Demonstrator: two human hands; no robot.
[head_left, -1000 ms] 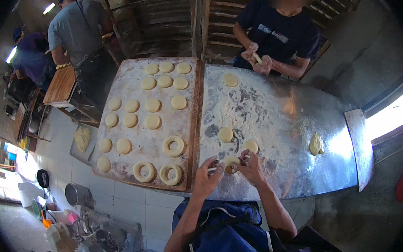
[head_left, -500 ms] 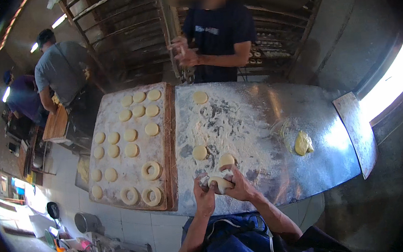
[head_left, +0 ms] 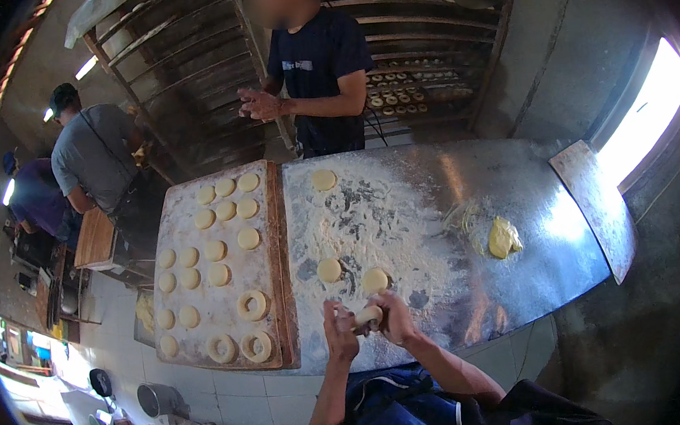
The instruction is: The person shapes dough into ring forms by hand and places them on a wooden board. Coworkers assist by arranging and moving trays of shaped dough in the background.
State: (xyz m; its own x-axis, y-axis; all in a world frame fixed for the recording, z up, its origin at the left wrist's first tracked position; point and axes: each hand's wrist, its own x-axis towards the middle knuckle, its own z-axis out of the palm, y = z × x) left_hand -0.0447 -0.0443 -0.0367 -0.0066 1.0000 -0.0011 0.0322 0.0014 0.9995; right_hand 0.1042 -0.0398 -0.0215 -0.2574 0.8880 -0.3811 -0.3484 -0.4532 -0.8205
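Between my two hands, just above the near part of the floury metal table, is a pale dough piece (head_left: 367, 317). It is tilted, and the fingers hide part of it; whether it has a hole through it I cannot tell. My left hand (head_left: 340, 334) closes on its left side with bent fingers. My right hand (head_left: 396, 320) grips it from the right. Just beyond my fingers lies a flat dough round (head_left: 374, 280), with a second round (head_left: 329, 270) to its left. Another dough round (head_left: 323, 180) lies near the table's far edge.
Left on the table, a wooden board (head_left: 277, 249) bears several dough rounds and three dough rings (head_left: 252, 305). A yellow dough lump (head_left: 504, 237) sits right on the metal table (head_left: 544, 268). Across stands a co-worker (head_left: 317, 78); two more people work far left. Racks (head_left: 430, 37) line the back.
The dough piece has turned in my hands, from lying broad to a steeper tilt. My view has shifted slightly. The co-worker across appears farther left, hands still together.
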